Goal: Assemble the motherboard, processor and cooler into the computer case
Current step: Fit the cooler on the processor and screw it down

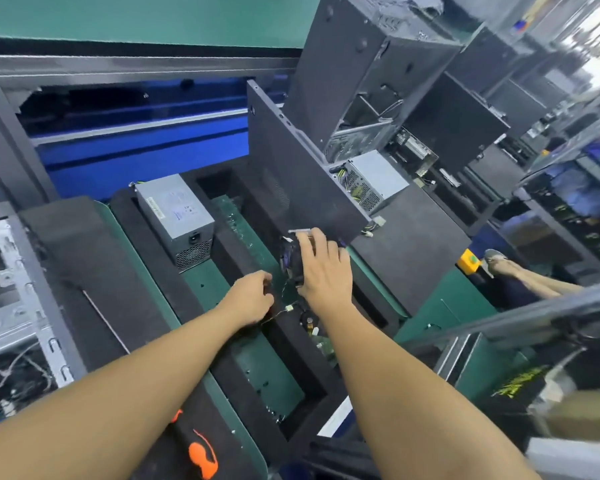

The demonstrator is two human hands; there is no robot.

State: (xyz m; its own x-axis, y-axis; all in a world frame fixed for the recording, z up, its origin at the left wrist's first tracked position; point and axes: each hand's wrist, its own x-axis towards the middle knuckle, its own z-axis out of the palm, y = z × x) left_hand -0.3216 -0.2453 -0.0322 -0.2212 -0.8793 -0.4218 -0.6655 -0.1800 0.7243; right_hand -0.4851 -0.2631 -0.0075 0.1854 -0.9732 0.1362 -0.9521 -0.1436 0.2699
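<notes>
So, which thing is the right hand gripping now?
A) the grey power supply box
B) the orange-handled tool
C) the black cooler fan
C: the right hand has its fingers and thumb curled round the black cooler fan.

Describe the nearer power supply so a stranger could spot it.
Start at the green belt running up the middle. On its black tray, left of the left hand, stands a grey box. Unlike the supply farther right, it shows a power socket.

Power supply (pixel 175 220) is recorded as grey with a perforated grille; cooler (pixel 291 261) black; conveyor surface (pixel 205 289) green; foam tray (pixel 153 271) black; rear panel (pixel 136 168) blue; button box (pixel 464 267) yellow.
</notes>
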